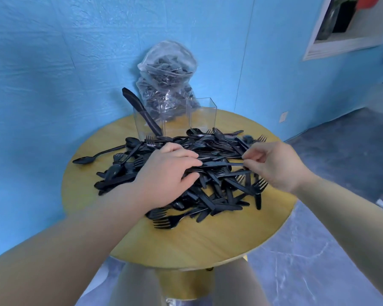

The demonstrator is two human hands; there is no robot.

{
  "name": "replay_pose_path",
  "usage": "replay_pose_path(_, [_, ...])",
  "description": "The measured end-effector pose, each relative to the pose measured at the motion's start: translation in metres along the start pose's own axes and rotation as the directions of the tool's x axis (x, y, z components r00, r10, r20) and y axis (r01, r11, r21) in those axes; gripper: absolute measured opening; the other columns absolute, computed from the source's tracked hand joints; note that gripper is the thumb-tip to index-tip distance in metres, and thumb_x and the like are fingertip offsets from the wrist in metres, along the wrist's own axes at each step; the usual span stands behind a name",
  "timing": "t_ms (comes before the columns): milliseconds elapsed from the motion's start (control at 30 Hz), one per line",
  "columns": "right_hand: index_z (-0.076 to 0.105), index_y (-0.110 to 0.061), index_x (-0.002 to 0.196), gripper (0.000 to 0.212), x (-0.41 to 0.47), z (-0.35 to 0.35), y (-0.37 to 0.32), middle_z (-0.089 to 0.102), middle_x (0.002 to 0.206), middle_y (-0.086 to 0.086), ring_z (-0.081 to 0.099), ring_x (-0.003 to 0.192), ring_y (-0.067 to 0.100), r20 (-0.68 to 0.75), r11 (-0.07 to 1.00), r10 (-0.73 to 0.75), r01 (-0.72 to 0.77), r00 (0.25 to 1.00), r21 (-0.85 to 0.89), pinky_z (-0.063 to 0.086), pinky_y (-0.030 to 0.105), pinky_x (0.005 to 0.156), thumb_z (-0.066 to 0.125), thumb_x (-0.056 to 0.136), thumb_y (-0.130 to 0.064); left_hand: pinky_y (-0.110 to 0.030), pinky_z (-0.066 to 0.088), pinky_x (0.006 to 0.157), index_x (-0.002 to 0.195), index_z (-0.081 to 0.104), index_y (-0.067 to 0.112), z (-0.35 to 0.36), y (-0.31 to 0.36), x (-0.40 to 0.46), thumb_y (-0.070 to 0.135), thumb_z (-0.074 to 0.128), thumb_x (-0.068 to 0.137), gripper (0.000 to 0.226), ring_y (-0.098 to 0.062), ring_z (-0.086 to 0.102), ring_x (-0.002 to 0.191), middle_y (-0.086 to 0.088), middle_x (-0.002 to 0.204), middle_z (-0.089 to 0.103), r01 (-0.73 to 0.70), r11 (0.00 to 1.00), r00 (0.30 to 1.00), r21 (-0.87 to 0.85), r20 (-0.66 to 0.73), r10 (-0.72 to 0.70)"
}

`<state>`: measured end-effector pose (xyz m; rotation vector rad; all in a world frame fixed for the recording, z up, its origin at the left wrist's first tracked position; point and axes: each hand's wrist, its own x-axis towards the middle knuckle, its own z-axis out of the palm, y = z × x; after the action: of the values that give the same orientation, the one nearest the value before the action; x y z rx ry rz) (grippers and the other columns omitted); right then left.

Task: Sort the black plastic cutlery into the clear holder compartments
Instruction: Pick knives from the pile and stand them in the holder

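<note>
Left hand (170, 171) spread flat, pressing the cutlery pile (199, 173) mid-table (197, 244); right hand (272, 164) pinching one end of a black knife (221, 164) lying across the heap. Clear holder (175, 120) at the far edge, one knife (142, 113) inside. Risk: tangled pieces dragged along, sliding off the table's edge.

Surface: round wooden table (199, 244).
Centre: heap of black plastic cutlery (210, 186).
Far edge: clear holder (202, 115), one knife (142, 111) inside; clear bag (166, 85) behind.
</note>
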<state>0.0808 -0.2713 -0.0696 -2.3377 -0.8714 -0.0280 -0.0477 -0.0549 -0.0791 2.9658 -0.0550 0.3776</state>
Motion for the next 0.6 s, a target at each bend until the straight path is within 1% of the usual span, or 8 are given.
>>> replay_pose_path(67, [0.067, -0.023, 0.078, 0.009, -0.011, -0.003, 0.009, 0.065, 0.074, -0.014, 0.058, 0.071, 0.0, -0.004, 1.0, 0.03, -0.03, 1.0, 0.006, 0.045, 0.013, 0.063, 0.065, 0.085, -0.018, -0.045, 0.031, 0.107, 0.131, 0.053, 0.037, 0.005, 0.011, 0.002, 0.048, 0.043, 0.094, 0.04, -0.014, 0.027, 0.132, 0.021, 0.139, 0.046, -0.008, 1.0, 0.999, 0.028, 0.05, 0.006])
replay_pose_path(167, [0.066, -0.025, 0.073, 0.013, -0.024, -0.003, 0.018, 0.065, 0.072, -0.012, 0.059, 0.07, 0.005, 0.02, 0.999, 0.052, -0.052, 0.998, 0.006, 0.047, 0.02, 0.064, 0.065, 0.086, -0.022, -0.042, 0.026, 0.108, 0.136, 0.047, 0.039, 0.013, 0.023, 0.005, 0.056, 0.039, 0.093, 0.046, -0.011, 0.02, 0.135, 0.021, 0.144, 0.04, -0.003, 0.996, 0.994, 0.088, 0.106, -0.006])
replay_pose_path(300, [0.064, -0.029, 0.068, 0.021, -0.038, 0.005, 0.019, 0.062, 0.066, -0.013, 0.054, 0.063, 0.0, 0.102, 0.998, 0.029, -0.035, 0.994, 0.056, 0.043, 0.019, 0.057, 0.067, 0.082, -0.044, -0.043, 0.022, 0.107, 0.137, 0.045, 0.039, 0.02, 0.03, 0.004, 0.061, 0.038, 0.091, 0.052, -0.011, 0.017, 0.137, 0.019, 0.147, 0.036, -0.01, 0.99, 0.99, 0.142, 0.138, -0.01])
replay_pose_path(367, [0.059, -0.032, 0.064, 0.025, -0.04, 0.011, 0.016, 0.061, 0.064, -0.011, 0.053, 0.063, 0.002, 0.159, 1.0, -0.005, 0.004, 0.987, 0.003, 0.042, 0.022, 0.058, 0.069, 0.079, -0.049, -0.043, 0.021, 0.107, 0.137, 0.045, 0.038, 0.022, 0.03, 0.002, 0.062, 0.038, 0.091, 0.053, -0.011, 0.017, 0.137, 0.019, 0.147, 0.036, 0.0, 0.986, 0.989, 0.165, 0.149, -0.025])
replay_pose_path(433, [0.052, -0.032, 0.061, 0.029, -0.039, 0.017, 0.015, 0.058, 0.064, -0.01, 0.053, 0.063, 0.009, 0.174, 0.996, -0.031, 0.045, 0.984, -0.08, 0.044, 0.029, 0.061, 0.068, 0.081, -0.047, -0.043, 0.022, 0.107, 0.136, 0.046, 0.039, 0.021, 0.029, -0.001, 0.061, 0.037, 0.091, 0.051, -0.01, 0.018, 0.137, 0.02, 0.146, 0.037, 0.02, 0.985, 0.988, 0.171, 0.146, -0.046])
replay_pose_path(500, [0.055, -0.029, 0.065, 0.026, -0.036, 0.02, 0.017, 0.059, 0.065, -0.009, 0.055, 0.065, 0.012, 0.134, 0.992, -0.033, 0.049, 0.99, -0.117, 0.048, 0.033, 0.062, 0.066, 0.083, -0.045, -0.043, 0.023, 0.106, 0.132, 0.05, 0.039, 0.02, 0.026, -0.004, 0.06, 0.039, 0.091, 0.048, -0.009, 0.021, 0.137, 0.021, 0.143, 0.041, 0.043, 0.987, 0.99, 0.152, 0.126, -0.062])
replay_pose_path(567, [0.063, -0.024, 0.074, 0.023, -0.034, 0.021, 0.02, 0.059, 0.067, -0.009, 0.055, 0.066, 0.011, 0.05, 0.991, -0.005, 0.012, 0.999, -0.132, 0.046, 0.029, 0.058, 0.066, 0.084, -0.044, -0.042, 0.024, 0.105, 0.128, 0.053, 0.037, 0.019, 0.025, -0.007, 0.062, 0.039, 0.091, 0.047, -0.01, 0.023, 0.136, 0.021, 0.14, 0.044, 0.06, 0.989, 0.992, 0.134, 0.1, -0.074])
replay_pose_path(600, [0.065, -0.022, 0.078, 0.022, -0.033, 0.02, 0.023, 0.058, 0.066, -0.01, 0.054, 0.066, 0.01, 0.006, 0.991, 0.013, -0.012, 1.0, -0.132, 0.042, 0.026, 0.055, 0.066, 0.084, -0.044, -0.042, 0.024, 0.104, 0.127, 0.053, 0.037, 0.019, 0.025, -0.008, 0.065, 0.034, 0.089, 0.051, -0.01, 0.024, 0.136, 0.021, 0.139, 0.044, 0.068, 0.989, 0.993, 0.133, 0.089, -0.08])
